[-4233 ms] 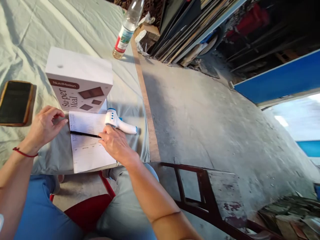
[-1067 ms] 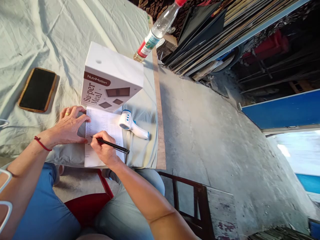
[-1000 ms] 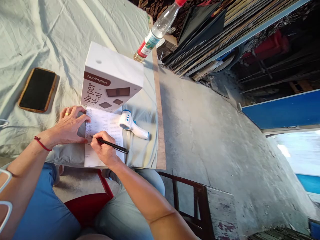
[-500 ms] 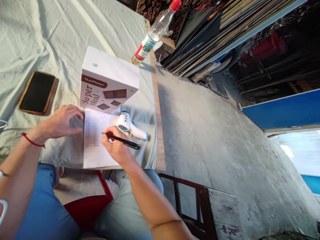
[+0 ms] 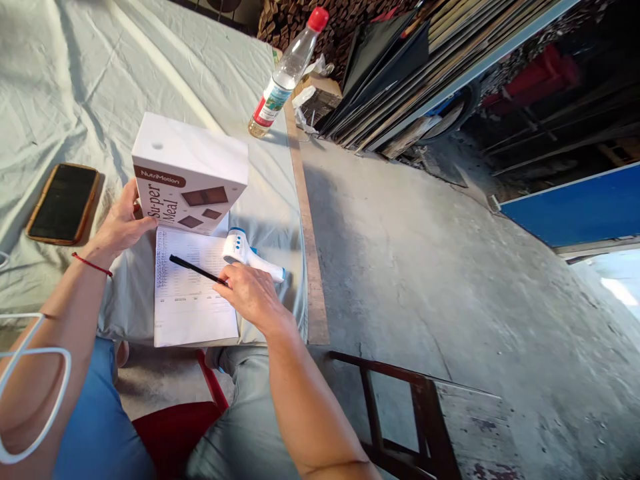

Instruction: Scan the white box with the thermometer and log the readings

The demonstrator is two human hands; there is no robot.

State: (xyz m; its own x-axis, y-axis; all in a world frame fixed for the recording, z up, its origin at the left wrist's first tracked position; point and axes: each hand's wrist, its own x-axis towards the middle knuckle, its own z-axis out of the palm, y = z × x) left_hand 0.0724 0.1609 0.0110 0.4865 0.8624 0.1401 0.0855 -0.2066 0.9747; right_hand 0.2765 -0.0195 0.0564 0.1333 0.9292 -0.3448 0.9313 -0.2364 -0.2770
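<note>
My left hand point(image 5: 120, 223) grips the lower left edge of a white NutriMotion "Super Meal" box point(image 5: 195, 143), thumb on the front face and fingers round the side. The box stands upright over the top end of a printed sheet point(image 5: 195, 320). My right hand point(image 5: 253, 297) is closed, with the near end of a black pen point(image 5: 193, 267) at its fingertips. The pen points to the upper left over the sheet. Just beyond that hand lies a white and blue infrared thermometer point(image 5: 245, 250), its handle partly behind my knuckles.
A phone in a brown case point(image 5: 64, 203) lies left of the box. A red-capped bottle point(image 5: 275, 93) stands near the table's right edge point(image 5: 313, 280). A dark wooden chair or stool frame point(image 5: 400, 407) is at the lower right. A white cable point(image 5: 65, 387) hangs over my left forearm.
My left hand has moved up from beside the sheet onto the box's edge. My right hand has shifted right relative to the sheet, and the pen now sticks out to the upper left.
</note>
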